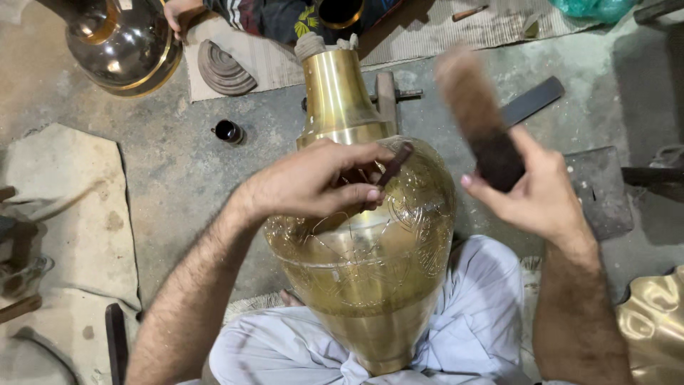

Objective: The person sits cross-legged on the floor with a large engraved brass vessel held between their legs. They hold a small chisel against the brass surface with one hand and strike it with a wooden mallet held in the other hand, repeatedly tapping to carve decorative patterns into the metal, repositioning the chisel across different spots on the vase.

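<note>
A large engraved brass vase (370, 271) lies in my lap, its neck (338, 93) pointing away from me. My left hand (313, 182) rests on the vase's shoulder and is shut on a thin dark chisel (394, 165), whose tip touches the engraved surface. My right hand (531, 192) is raised just right of the vase and shut on a dark wooden mallet (477, 114), which is blurred. My light trousers (477, 321) show under the vase.
A polished round brass pot (125, 43) stands at the top left. A small dark cup (229, 131) sits on the concrete floor. Another person's hand (174, 16) shows at the top edge. A flat dark bar (531, 101) and dark block (598, 189) lie right; brass piece (655, 321) bottom right.
</note>
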